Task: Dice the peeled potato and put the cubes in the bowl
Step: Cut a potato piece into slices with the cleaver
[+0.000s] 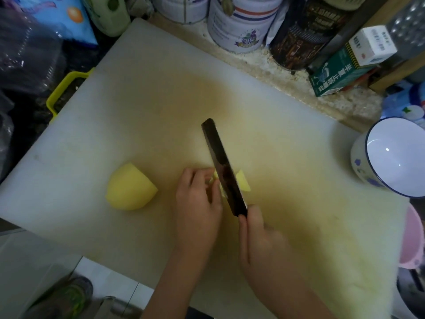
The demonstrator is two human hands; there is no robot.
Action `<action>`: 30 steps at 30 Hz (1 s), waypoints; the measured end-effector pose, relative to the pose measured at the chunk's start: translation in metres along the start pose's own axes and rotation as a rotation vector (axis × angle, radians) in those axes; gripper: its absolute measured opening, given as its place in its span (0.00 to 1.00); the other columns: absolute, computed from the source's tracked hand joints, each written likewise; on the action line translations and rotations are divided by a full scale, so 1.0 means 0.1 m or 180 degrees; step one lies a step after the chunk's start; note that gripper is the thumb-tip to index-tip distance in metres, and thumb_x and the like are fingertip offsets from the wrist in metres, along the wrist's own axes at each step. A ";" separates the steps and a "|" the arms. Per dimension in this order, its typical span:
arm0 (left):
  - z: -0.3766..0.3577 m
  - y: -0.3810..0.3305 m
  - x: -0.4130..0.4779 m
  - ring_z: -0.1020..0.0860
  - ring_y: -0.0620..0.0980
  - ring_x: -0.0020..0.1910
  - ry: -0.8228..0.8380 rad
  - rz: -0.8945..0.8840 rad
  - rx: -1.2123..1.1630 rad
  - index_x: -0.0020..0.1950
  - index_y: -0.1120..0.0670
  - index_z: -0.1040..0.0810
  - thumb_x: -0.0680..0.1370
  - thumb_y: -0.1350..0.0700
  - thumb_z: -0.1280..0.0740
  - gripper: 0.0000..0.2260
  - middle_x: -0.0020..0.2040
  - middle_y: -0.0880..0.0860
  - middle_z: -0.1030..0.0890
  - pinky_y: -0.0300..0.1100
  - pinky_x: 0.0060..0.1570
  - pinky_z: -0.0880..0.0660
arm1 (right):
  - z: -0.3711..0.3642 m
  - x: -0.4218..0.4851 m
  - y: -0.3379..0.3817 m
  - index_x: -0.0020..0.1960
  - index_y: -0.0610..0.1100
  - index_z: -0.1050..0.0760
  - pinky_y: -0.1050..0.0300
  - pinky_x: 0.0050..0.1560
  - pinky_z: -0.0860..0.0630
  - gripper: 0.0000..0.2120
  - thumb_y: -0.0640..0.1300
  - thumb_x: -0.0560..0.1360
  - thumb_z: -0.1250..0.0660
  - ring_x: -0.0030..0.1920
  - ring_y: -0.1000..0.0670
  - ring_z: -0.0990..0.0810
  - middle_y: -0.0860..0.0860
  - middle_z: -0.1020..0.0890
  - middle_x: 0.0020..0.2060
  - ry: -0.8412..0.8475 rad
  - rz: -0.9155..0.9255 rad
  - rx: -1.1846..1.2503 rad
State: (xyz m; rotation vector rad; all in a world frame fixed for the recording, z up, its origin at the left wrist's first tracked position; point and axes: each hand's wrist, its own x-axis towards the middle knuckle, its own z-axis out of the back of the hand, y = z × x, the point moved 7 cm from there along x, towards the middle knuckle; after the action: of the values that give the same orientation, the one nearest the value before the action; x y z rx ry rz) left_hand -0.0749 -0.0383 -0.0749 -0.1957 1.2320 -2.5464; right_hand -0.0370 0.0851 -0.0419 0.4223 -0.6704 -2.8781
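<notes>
Head view: right hand (pixel 259 236) grips cleaver (pixel 224 168), blade running away from the person, left hand (pixel 197 201) pinches potato slices (pixel 241 181) mid-board; potato half (pixel 130 187) lies left, empty bowl (pixel 395 155) at board's right edge.

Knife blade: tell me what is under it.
A yellow potato piece, showing either side of the blade and held by the left hand. The blade hides its middle.
</notes>
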 end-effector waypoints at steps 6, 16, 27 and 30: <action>-0.01 0.00 0.01 0.26 0.48 0.41 0.0084 0.0124 -0.0036 0.50 0.56 0.21 0.75 0.62 0.31 0.05 0.46 0.47 0.28 0.37 0.40 0.30 | 0.07 -0.01 0.05 0.45 0.47 0.38 0.63 0.20 0.57 0.07 0.49 0.79 0.49 0.15 0.50 0.40 0.59 0.41 0.23 -0.0246 0.0017 -0.0016; -0.02 0.02 0.02 0.30 0.41 0.37 0.0127 0.0149 -0.0140 0.49 0.55 0.22 0.75 0.62 0.31 0.05 0.44 0.47 0.29 0.28 0.38 0.32 | 0.04 0.02 0.00 0.46 0.50 0.40 0.68 0.18 0.55 0.06 0.50 0.79 0.51 0.17 0.54 0.46 0.60 0.44 0.22 -0.0141 -0.0032 0.0141; 0.07 0.13 -0.01 0.26 0.40 0.39 -0.0057 0.0467 -0.0484 0.49 0.51 0.28 0.74 0.66 0.31 0.13 0.45 0.49 0.26 0.26 0.40 0.29 | -0.05 -0.01 0.03 0.46 0.48 0.39 0.61 0.15 0.47 0.12 0.53 0.81 0.55 0.14 0.53 0.39 0.55 0.37 0.18 -0.0153 -0.0110 0.0010; 0.14 0.16 -0.06 0.25 0.42 0.42 -0.0130 0.0568 -0.0667 0.50 0.49 0.30 0.75 0.63 0.30 0.13 0.46 0.50 0.26 0.27 0.42 0.28 | 0.11 -0.06 -0.05 0.46 0.54 0.39 0.64 0.18 0.49 0.04 0.52 0.78 0.50 0.16 0.54 0.42 0.56 0.39 0.20 -0.0328 -0.0111 0.0300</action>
State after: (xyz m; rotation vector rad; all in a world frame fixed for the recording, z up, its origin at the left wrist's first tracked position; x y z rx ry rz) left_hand -0.0628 -0.0559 -0.0785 -0.1743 1.4321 -2.2518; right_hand -0.0348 0.0958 -0.0336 0.3021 -0.8260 -2.9262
